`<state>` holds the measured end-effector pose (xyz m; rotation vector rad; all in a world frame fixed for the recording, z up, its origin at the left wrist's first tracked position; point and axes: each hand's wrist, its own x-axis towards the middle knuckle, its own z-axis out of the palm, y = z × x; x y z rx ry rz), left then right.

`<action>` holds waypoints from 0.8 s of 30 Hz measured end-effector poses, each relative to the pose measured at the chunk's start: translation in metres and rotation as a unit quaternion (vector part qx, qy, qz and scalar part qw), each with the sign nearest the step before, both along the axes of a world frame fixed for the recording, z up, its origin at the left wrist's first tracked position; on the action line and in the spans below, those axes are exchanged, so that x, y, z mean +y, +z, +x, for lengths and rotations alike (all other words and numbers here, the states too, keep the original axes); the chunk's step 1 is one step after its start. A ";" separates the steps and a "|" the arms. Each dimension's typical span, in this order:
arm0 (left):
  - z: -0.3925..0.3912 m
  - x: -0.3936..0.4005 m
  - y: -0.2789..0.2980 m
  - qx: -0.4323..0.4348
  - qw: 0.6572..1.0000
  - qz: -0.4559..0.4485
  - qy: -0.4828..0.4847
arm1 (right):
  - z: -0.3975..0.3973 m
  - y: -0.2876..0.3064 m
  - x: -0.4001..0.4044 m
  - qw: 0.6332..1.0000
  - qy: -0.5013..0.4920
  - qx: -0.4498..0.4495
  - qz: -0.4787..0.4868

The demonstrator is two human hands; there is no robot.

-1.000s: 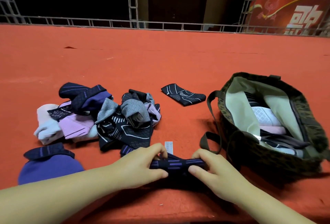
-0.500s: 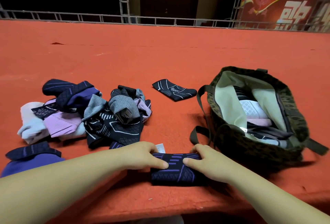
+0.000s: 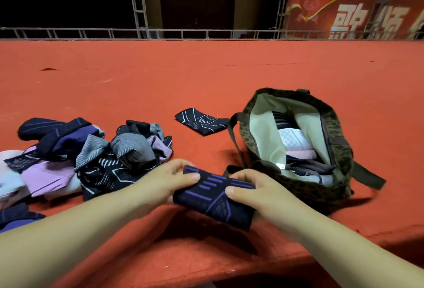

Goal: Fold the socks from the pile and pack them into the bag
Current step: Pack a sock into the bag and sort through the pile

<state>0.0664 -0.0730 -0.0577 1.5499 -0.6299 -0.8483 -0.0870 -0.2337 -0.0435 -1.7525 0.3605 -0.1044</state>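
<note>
Far off to the left of my grip lies the pile (image 3: 87,157) of unfolded socks: navy, pink, grey and black patterned ones, heaped loosely and touching one another. I judge that heap to be most of what is left to do. Another navy sock (image 3: 16,217) sits apart from the heap, below it at the left edge of view.

My left hand (image 3: 160,184) pinches the left end of the folded navy-and-purple sock (image 3: 213,198), thumb on top, fingers curled behind. My right hand (image 3: 254,192) grips its right end the same way. Both hands hold this one sock between them, just above the red table (image 3: 206,69); it looks folded over and ready to pack.

Beyond my hands, a little right, a black sock with white lines (image 3: 202,121) lies flat by itself, seemingly folded yet not packed.

Just right of my right hand stands the bag (image 3: 330,186), mouth open, with several folded socks inside already. So the job is partly done, by my reckoning.
</note>
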 end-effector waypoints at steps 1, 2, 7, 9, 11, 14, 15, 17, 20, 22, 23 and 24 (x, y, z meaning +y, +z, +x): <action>0.002 -0.005 0.010 -0.001 1.000 -0.028 0.010 | -0.001 0.010 -0.001 1.000 0.003 -0.008 0.002; 0.004 -0.012 0.022 -0.008 0.998 -0.053 0.025 | -0.001 0.021 -0.004 1.000 0.009 -0.014 0.010; 0.002 -0.054 0.071 -0.049 0.983 -0.156 0.088 | 0.011 0.067 -0.034 0.999 -0.008 -0.048 0.015; 0.002 -0.073 0.077 -0.050 0.980 -0.174 0.083 | 0.013 0.080 -0.060 0.996 -0.039 -0.069 0.031; 0.000 -0.094 0.077 -0.039 0.983 -0.172 0.058 | 0.008 0.088 -0.091 0.990 -0.094 -0.089 0.056; -0.012 -0.126 0.068 -0.106 0.986 -0.125 0.015 | 0.004 0.087 -0.135 0.961 -0.222 -0.108 0.126; -0.017 -0.135 0.063 -0.172 0.980 -0.103 -0.012 | 0.004 0.084 -0.145 0.948 -0.253 -0.113 0.160; -0.026 -0.154 0.055 -0.316 0.943 -0.059 -0.089 | 0.007 0.079 -0.160 0.932 -0.279 -0.113 0.200; -0.035 -0.172 0.053 -0.533 0.816 0.020 -0.222 | 0.016 0.070 -0.160 0.935 -0.266 -0.093 0.215; -0.036 -0.179 0.051 -0.629 0.719 0.076 -0.284 | 0.023 0.063 -0.153 0.940 -0.248 -0.068 0.226; -0.035 -0.179 0.050 -0.646 0.694 0.103 -0.299 | 0.025 0.058 -0.149 0.944 -0.242 -0.045 0.219; -0.033 -0.176 0.050 -0.653 0.683 0.120 -0.305 | 0.025 0.053 -0.147 0.949 -0.240 -0.023 0.205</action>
